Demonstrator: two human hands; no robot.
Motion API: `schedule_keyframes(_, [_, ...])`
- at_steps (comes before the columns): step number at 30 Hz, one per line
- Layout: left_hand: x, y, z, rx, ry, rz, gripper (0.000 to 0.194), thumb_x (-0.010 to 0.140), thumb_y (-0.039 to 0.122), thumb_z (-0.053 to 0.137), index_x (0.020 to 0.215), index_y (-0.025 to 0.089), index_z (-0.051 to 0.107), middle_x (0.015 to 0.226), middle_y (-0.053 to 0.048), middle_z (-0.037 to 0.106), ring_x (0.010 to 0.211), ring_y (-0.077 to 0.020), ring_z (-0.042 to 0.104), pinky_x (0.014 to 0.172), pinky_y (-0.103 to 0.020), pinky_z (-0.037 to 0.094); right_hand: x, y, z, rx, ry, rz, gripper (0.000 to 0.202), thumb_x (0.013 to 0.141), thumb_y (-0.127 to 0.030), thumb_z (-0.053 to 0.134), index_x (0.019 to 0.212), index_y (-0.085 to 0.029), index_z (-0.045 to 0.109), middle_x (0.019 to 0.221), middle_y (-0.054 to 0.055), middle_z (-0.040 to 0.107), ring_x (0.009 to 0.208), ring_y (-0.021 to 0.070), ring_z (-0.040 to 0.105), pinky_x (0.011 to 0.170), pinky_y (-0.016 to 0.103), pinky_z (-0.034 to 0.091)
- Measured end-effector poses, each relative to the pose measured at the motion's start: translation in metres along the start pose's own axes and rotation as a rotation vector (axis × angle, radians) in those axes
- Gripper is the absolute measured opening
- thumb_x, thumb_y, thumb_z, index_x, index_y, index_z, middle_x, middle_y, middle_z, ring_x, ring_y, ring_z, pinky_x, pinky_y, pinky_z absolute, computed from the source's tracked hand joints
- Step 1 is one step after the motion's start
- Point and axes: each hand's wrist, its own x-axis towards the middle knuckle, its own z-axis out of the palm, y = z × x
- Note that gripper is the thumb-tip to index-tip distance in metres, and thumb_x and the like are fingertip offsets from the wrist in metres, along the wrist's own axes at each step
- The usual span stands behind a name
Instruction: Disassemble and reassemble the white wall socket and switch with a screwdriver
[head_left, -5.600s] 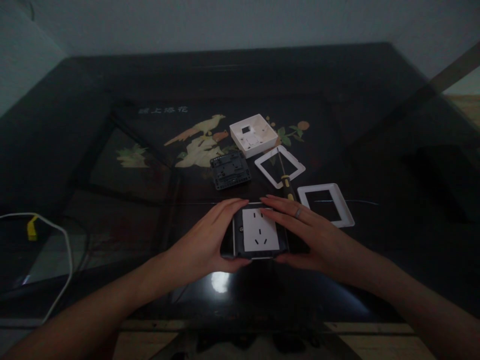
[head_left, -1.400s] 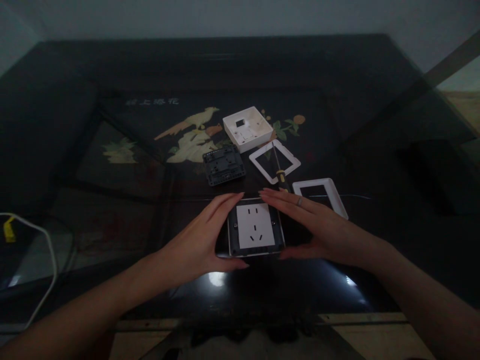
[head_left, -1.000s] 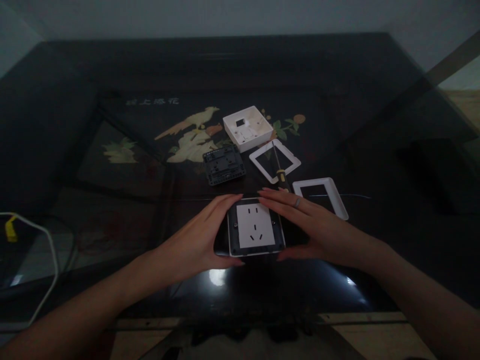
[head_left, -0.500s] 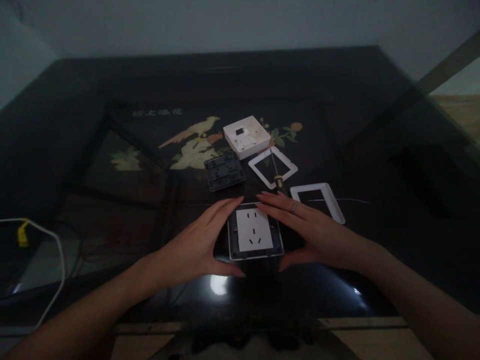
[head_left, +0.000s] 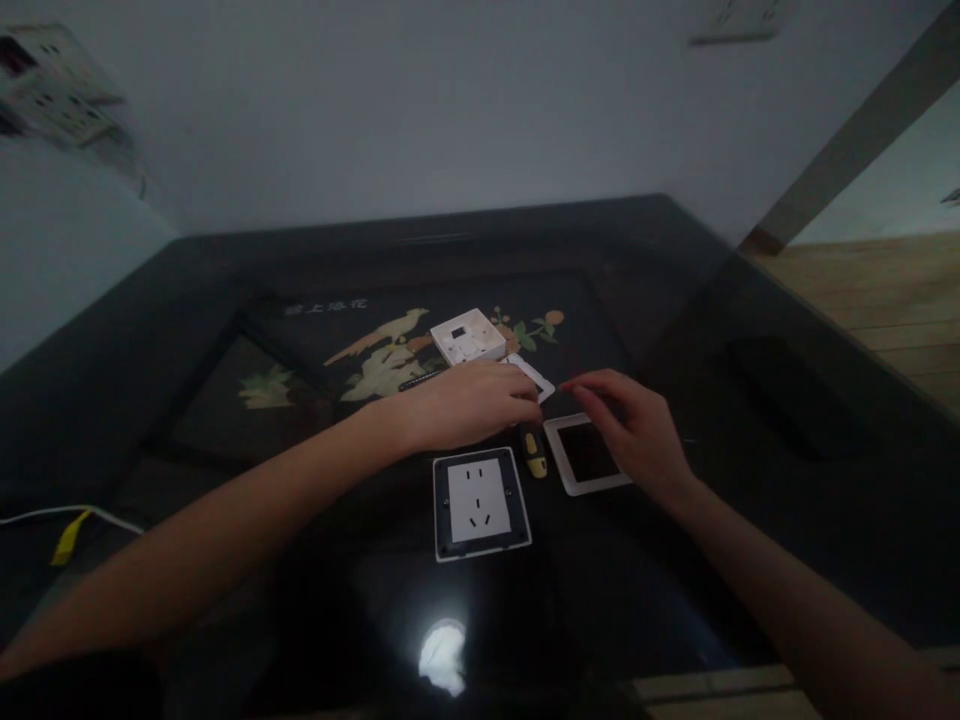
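A white five-hole wall socket (head_left: 478,505) with a dark surround lies face up on the black table, and neither hand touches it. Above it my left hand (head_left: 487,403) reaches across with its fingers curled down, over the near part of a white cover frame (head_left: 537,378). Below those fingers shows the black and yellow handle of a screwdriver (head_left: 534,452); its shaft is hidden. My right hand (head_left: 637,425) has thumb and index finger pinched beside that frame's corner. What either hand holds, if anything, cannot be made out. A second white frame (head_left: 571,488) lies partly under the right hand.
Behind the left hand stands a white open mounting box (head_left: 469,338). The edge of a dark socket part (head_left: 418,381) shows past the left wrist. A white cable (head_left: 112,517) with a yellow tag (head_left: 69,540) lies at the left. The wall (head_left: 420,120) rises behind the table.
Both hands have left the wall socket, which now lies uncovered. My left hand has moved forward and right over the screwdriver and frame; my right hand has closed to a pinch. The view has tilted up.
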Motion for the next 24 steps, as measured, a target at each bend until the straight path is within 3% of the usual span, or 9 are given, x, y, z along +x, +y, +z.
schedule_keyframes(4, [0.027, -0.002, 0.008, 0.045, -0.063, 0.103, 0.022, 0.091, 0.01, 0.057, 0.105, 0.022, 0.07, 0.105, -0.006, 0.072, 0.098, -0.0204, 0.066, 0.08, -0.031, 0.05, 0.002, 0.006, 0.001, 0.009, 0.019, 0.02, 0.02, 0.094, -0.029, 0.052, 0.091, -0.019, 0.07, 0.091, 0.007, 0.075, 0.084, 0.0202, 0.07, 0.072, 0.033, 0.055])
schedule_keyframes(10, [0.034, -0.005, 0.03, 0.081, -0.049, 0.122, 0.019, 0.089, 0.009, 0.06, 0.093, 0.024, 0.072, 0.097, -0.005, 0.073, 0.094, -0.0196, 0.066, 0.078, -0.031, 0.048, 0.001, 0.003, 0.001, 0.032, 0.002, 0.021, 0.02, 0.094, -0.03, 0.053, 0.089, -0.02, 0.07, 0.09, 0.006, 0.075, 0.084, 0.0201, 0.07, 0.071, 0.033, 0.054])
schedule_keyframes(13, [0.029, -0.006, 0.026, 0.071, -0.022, 0.105, 0.02, 0.09, 0.008, 0.059, 0.093, 0.024, 0.071, 0.099, -0.004, 0.073, 0.096, -0.0192, 0.067, 0.082, -0.031, 0.048, 0.002, 0.002, -0.001, 0.051, 0.005, 0.019, 0.019, 0.094, -0.03, 0.053, 0.09, -0.02, 0.069, 0.091, 0.006, 0.074, 0.085, 0.0195, 0.07, 0.072, 0.033, 0.054])
schedule_keyframes(16, [0.008, -0.007, 0.008, 0.059, 0.058, 0.039, 0.023, 0.094, 0.009, 0.052, 0.105, 0.021, 0.068, 0.106, -0.008, 0.072, 0.102, -0.0218, 0.066, 0.087, -0.036, 0.049, 0.002, 0.0, -0.003, 0.07, 0.029, 0.027, 0.02, 0.095, -0.031, 0.052, 0.092, -0.019, 0.069, 0.092, 0.007, 0.074, 0.087, 0.0201, 0.069, 0.074, 0.034, 0.055])
schedule_keyframes(17, [-0.002, -0.006, 0.001, 0.049, 0.116, 0.0, 0.025, 0.095, 0.01, 0.05, 0.111, 0.02, 0.066, 0.11, -0.009, 0.071, 0.105, -0.0235, 0.066, 0.088, -0.039, 0.05, 0.001, -0.002, -0.004, 0.076, 0.034, 0.031, 0.021, 0.095, -0.031, 0.052, 0.093, -0.019, 0.069, 0.093, 0.007, 0.074, 0.088, 0.0203, 0.07, 0.074, 0.034, 0.056])
schedule_keyframes(20, [-0.042, 0.002, -0.015, -0.146, 0.622, -0.124, 0.032, 0.091, 0.017, 0.06, 0.123, 0.024, 0.059, 0.115, -0.006, 0.069, 0.107, -0.0228, 0.067, 0.091, -0.04, 0.053, -0.005, -0.013, -0.002, 0.095, 0.001, 0.029, 0.018, 0.095, -0.029, 0.053, 0.097, -0.019, 0.068, 0.094, 0.007, 0.073, 0.086, 0.0202, 0.07, 0.074, 0.034, 0.057])
schedule_keyframes(22, [-0.068, 0.011, -0.016, -0.383, 0.979, -0.231, 0.051, 0.086, 0.016, 0.07, 0.131, 0.031, 0.053, 0.121, -0.001, 0.065, 0.094, -0.0171, 0.07, 0.082, -0.033, 0.059, -0.013, -0.022, 0.004, 0.106, -0.101, -0.031, 0.016, 0.093, -0.028, 0.055, 0.101, -0.021, 0.068, 0.097, 0.007, 0.073, 0.09, 0.0208, 0.07, 0.079, 0.036, 0.058])
schedule_keyframes(24, [-0.088, 0.023, -0.009, -0.633, 1.164, -0.329, 0.054, 0.086, 0.016, 0.07, 0.133, 0.037, 0.051, 0.11, 0.004, 0.067, 0.08, -0.0125, 0.071, 0.075, -0.03, 0.062, -0.023, -0.031, 0.014, 0.1, -0.271, -0.13, 0.023, 0.092, -0.03, 0.059, 0.113, -0.021, 0.064, 0.111, 0.009, 0.071, 0.103, 0.0234, 0.068, 0.089, 0.042, 0.057])
